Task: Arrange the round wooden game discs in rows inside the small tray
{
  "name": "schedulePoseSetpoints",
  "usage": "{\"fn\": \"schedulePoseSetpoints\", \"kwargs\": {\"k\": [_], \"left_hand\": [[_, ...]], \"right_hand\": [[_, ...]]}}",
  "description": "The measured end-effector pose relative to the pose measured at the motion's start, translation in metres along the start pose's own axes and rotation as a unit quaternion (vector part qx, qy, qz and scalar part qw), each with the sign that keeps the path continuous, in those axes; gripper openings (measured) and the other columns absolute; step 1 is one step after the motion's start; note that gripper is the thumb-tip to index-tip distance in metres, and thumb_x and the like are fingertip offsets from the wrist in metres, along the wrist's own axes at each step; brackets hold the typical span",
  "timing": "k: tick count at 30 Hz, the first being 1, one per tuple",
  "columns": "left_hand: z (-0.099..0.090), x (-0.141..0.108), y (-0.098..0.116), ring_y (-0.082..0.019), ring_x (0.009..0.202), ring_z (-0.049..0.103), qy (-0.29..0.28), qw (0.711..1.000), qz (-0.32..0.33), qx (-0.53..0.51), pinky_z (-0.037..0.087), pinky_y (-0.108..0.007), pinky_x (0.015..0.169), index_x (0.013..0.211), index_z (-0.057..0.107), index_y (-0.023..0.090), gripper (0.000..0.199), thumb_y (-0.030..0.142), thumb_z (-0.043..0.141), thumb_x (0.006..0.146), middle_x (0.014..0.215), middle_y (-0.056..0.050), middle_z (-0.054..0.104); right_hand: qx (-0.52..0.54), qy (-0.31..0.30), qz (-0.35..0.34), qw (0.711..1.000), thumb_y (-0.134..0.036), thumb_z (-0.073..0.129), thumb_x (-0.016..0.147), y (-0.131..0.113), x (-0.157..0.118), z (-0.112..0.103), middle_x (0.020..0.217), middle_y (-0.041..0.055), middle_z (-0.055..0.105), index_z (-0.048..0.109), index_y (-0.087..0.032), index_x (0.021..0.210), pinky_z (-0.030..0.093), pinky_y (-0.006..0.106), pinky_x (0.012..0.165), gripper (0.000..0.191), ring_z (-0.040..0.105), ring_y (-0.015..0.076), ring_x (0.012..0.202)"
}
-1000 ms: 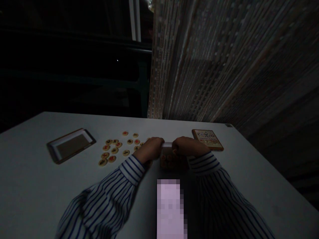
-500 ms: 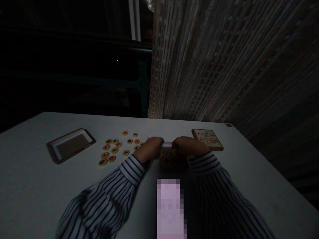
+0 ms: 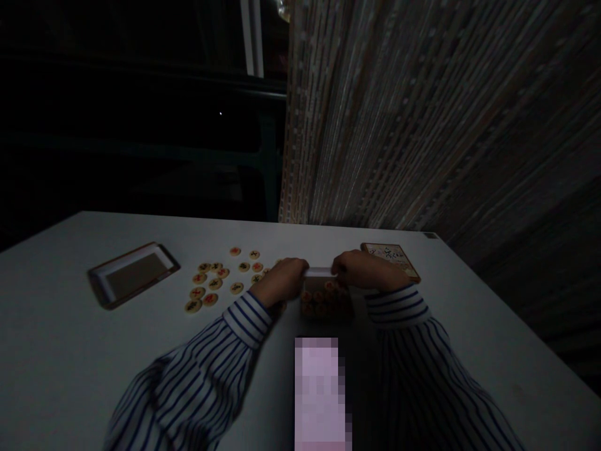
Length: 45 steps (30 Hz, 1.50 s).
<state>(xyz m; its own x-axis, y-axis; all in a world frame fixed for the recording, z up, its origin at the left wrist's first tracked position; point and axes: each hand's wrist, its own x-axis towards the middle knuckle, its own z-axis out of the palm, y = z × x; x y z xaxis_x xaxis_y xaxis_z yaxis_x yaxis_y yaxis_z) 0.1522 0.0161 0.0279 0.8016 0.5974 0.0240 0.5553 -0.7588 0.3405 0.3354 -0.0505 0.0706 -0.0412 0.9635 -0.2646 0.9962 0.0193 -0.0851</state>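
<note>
White worktop (image 3: 469, 363): dim.
Left hand (image 3: 284, 279), right hand (image 3: 369, 269): apart, at brown rectangular box (image 3: 320, 272); grip unclear.
Round tan pieces (image 3: 319, 296) between: tilting risks spilling.

- A curtain (image 3: 366, 113) of fine strands, with pale flecks, hanging behind the counter's far edge and filling the upper right
- The white counter (image 3: 70, 357) itself, with a small dark patch (image 3: 430, 236) at its far right corner
- A pale upright strip (image 3: 252, 37) at the top, left of the curtain
- A dark greenish frame (image 3: 267, 156) below it – mostly lost in shadow
- A pinkish rectangle (image 3: 322, 388), pixelated, at bottom centre
</note>
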Motion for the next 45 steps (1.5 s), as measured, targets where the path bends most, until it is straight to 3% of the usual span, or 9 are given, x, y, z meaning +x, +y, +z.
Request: {"fn": "schedulePoseSetpoints", "kwargs": {"k": [10, 18, 33, 45], "left_hand": [[-0.004, -0.001, 0.003, -0.019, 0.092, 0.058, -0.001, 1.000, -0.006, 0.013, 0.042, -0.027, 0.079, 0.098, 0.060, 0.016, 0.026, 0.011, 0.044, 0.079, 0.097, -0.010, 0.065], [-0.008, -0.002, 0.008, -0.020, 0.098, 0.057, 0.005, 1.000, -0.020, 0.001, 0.042, -0.027, 0.083, 0.103, 0.059, 0.015, 0.028, 0.012, 0.043, 0.080, 0.102, -0.012, 0.064], [-0.014, -0.002, -0.001, -0.021, 0.105, 0.055, 0.074, 0.997, -0.012, 0.009, 0.041, -0.031, 0.091, 0.111, 0.056, 0.015, 0.034, 0.018, 0.045, 0.079, 0.112, -0.010, 0.062], [-0.039, -0.020, 0.004, -0.020, 0.097, 0.059, 0.134, 0.990, -0.029, -0.012, 0.044, -0.030, 0.086, 0.113, 0.055, 0.015, 0.035, 0.024, 0.041, 0.082, 0.108, -0.009, 0.063]], "right_hand": [[-0.018, -0.002, 0.006, 1.000, -0.023, 0.047, 0.075, -0.005, -0.005, -0.005, 0.094, 0.0089, 0.066, 0.066, -0.020, 0.092, 0.042, 0.027, 0.069, 0.026, 0.061, 0.0185, 0.082], [-0.034, 0.003, 0.007, 0.999, -0.025, 0.045, 0.077, -0.008, -0.008, -0.007, 0.089, 0.0096, 0.067, 0.067, -0.019, 0.086, 0.042, 0.030, 0.074, 0.024, 0.062, 0.0193, 0.081], [-0.074, 0.101, -0.012, 0.992, -0.028, 0.035, 0.083, -0.016, -0.018, -0.017, 0.087, 0.0120, 0.065, 0.063, -0.015, 0.089, 0.040, 0.030, 0.067, 0.031, 0.060, 0.0210, 0.079], [-0.066, 0.151, -0.043, 0.985, -0.028, 0.032, 0.087, -0.028, -0.030, -0.025, 0.090, 0.0122, 0.065, 0.062, -0.015, 0.091, 0.039, 0.029, 0.067, 0.033, 0.060, 0.0204, 0.081]]}}
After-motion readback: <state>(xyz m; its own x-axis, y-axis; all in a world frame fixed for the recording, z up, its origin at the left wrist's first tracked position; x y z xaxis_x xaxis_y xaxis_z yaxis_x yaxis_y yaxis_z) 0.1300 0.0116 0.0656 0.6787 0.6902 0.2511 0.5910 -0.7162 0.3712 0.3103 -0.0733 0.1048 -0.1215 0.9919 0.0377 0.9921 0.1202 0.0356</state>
